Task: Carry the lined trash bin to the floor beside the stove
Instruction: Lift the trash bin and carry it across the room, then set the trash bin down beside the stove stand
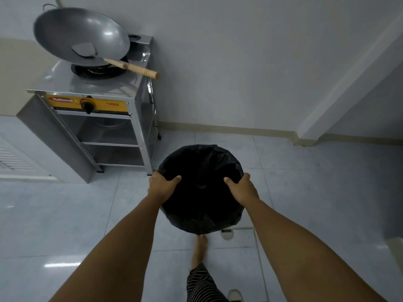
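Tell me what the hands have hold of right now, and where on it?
Both hands grip the lined trash bin by its bag-covered rim: left hand on the left side, right hand on the right, thumbs hooked inside.

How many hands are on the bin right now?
2. The left hand grips the rim of the lined trash bin on its left side; the right hand grips the rim on its right.

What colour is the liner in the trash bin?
Black, seen in the head view: the liner covers the whole bin.
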Motion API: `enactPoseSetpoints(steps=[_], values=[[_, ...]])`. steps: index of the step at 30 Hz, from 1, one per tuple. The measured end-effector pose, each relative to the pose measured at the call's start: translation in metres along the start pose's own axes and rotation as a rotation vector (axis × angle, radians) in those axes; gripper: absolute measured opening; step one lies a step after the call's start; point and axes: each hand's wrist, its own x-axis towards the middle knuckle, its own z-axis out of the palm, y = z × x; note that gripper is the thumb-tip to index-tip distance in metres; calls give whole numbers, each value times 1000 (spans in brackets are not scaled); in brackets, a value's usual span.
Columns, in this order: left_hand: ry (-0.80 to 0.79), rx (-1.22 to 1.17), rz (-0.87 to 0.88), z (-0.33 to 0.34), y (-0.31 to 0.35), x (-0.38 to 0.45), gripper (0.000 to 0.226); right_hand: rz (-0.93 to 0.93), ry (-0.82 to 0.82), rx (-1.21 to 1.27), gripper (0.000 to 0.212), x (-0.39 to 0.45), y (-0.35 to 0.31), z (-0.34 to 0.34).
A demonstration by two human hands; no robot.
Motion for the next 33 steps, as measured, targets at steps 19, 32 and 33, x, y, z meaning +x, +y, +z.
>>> enactPoseSetpoints(steps=[19, 32, 33], values=[[56, -106, -241, 73, 6, 379, 94, 58, -110, -27, 85, 391, -70, 122], [94, -17, -273, 133, -122, 589, 76, 5, -110, -1, 85, 592, 1, 289], [94, -9, -281, 135, -127, 596, 76, 3, -104, -11, 85, 600, 2, 295]])
